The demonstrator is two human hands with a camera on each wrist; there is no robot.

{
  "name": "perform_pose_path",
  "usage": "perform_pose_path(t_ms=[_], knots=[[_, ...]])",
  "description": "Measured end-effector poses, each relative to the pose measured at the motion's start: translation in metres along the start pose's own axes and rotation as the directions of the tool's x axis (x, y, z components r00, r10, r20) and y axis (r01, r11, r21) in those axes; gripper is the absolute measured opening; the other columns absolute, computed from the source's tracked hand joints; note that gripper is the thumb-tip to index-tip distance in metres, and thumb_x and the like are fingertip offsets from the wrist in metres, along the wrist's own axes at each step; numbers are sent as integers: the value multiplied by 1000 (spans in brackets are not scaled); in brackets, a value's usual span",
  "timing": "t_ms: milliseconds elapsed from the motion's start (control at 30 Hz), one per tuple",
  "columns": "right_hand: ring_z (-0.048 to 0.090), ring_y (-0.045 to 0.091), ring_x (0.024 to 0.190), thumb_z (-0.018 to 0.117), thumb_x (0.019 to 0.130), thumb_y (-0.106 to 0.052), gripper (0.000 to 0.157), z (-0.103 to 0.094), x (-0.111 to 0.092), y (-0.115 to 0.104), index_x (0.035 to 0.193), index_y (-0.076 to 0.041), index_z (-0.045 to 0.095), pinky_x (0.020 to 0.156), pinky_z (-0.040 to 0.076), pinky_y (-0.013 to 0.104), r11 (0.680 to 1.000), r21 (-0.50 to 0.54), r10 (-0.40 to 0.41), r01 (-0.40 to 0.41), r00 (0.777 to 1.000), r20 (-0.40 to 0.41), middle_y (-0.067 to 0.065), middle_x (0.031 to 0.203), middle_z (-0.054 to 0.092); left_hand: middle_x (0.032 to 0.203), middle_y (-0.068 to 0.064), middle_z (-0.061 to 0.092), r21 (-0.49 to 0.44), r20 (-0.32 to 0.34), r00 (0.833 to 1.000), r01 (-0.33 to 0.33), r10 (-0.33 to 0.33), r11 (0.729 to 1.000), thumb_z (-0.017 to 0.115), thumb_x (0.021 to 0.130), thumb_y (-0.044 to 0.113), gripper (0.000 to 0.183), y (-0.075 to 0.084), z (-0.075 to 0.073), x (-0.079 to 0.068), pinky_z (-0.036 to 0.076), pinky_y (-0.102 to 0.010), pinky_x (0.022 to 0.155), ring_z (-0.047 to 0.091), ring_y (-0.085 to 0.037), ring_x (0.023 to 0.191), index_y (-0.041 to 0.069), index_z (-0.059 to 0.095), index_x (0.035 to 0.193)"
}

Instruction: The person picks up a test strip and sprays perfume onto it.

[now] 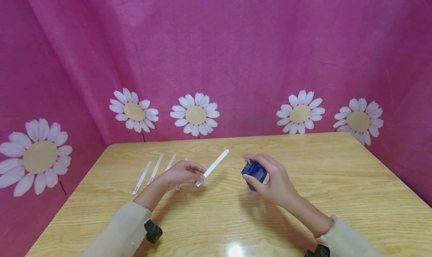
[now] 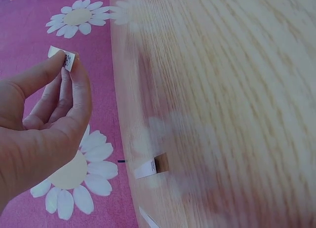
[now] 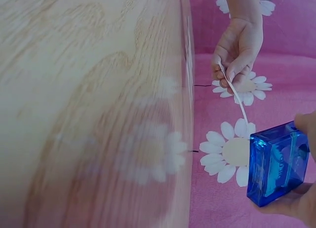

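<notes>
Between the thumb and fingers of my left hand (image 1: 182,173) is a white paper test strip (image 1: 217,163), pinched near its printed lower end and tilted up and away to the right. The left wrist view shows the printed end of the strip (image 2: 69,61) at the fingertips. My right hand (image 1: 276,180) grips a blue glass perfume bottle (image 1: 254,171), thumb on one side and fingers on the other. In the right wrist view the bottle (image 3: 279,164) is tilted, and the strip's far end overlaps its upper edge. A gap separates bottle and strip in the head view.
Several more paper strips (image 1: 141,178) lie side by side on the wooden table (image 1: 209,227), left of and partly behind my left hand. A pink cloth (image 1: 236,62) with white daisies hangs around the back and sides. Dark wrist cameras (image 1: 153,231) sit at both sleeves.
</notes>
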State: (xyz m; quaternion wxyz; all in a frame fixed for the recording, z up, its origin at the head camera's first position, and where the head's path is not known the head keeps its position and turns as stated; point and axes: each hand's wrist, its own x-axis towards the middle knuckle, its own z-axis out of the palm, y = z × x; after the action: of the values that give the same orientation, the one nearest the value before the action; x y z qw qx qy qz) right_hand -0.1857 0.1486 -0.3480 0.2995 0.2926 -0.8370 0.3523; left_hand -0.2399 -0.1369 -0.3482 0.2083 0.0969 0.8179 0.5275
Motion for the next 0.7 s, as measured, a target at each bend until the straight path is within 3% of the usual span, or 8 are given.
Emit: perform_pose_path(t_ms=[367,700], knots=[[64,18,106,80,75,-13,48,1,-4,-2,120,-15,63,85,56,37,999,-7,-49,49,998,32,2,115,68,87,5,67,-8,-4,1000,-6,6,1000,65,89,7,31,0,-1,1,55,-31,91,62,-3,80,-7,62,117],[62,15,106,80,76,-13,52,-4,-3,-4,124,-18,61,83,57,34,1000,4,-5,5,1000,23,1,116,65,88,1,67,-28,-12,1000,-11,11,1000,65,89,6,31,0,-1,2,56,-32,91,63,-5,80,-8,61,116]])
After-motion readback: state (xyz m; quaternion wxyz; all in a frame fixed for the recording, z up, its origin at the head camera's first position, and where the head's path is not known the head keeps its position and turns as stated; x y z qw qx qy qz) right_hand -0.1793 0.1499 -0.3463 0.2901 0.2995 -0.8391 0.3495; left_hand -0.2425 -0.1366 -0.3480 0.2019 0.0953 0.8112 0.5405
